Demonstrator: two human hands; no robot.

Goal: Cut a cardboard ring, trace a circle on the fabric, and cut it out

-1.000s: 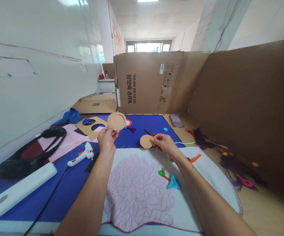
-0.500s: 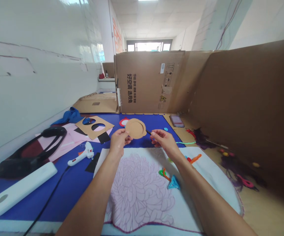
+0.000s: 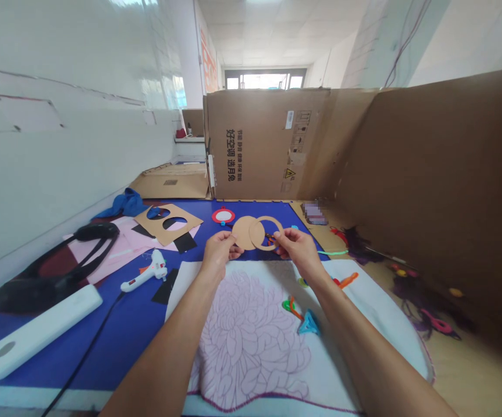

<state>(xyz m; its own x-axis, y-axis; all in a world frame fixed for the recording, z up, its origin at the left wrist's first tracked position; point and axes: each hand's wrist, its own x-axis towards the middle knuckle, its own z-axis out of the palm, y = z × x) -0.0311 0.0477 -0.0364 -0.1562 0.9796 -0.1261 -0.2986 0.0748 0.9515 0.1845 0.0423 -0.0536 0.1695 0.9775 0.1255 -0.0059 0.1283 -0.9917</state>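
A: Where does the head view sit?
B: Above and behind the left grip (image 3: 218, 252) and the right grip (image 3: 299, 249), facing forward and slightly down
A: How near?
B: Near: both forearms (image 3: 168, 341) extend from the bottom edge up to the grips around mid-frame, the counter (image 3: 116, 347) beneath them, the cardboard panel (image 3: 264, 153) beyond and a window (image 3: 265, 80) farthest off

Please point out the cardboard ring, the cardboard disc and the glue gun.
Cardboard ring (image 3: 269, 218): head view, on its upper band.
Cardboard disc (image 3: 242, 232): head view, on its flat face.
Glue gun (image 3: 157, 267): head view, on its white body.
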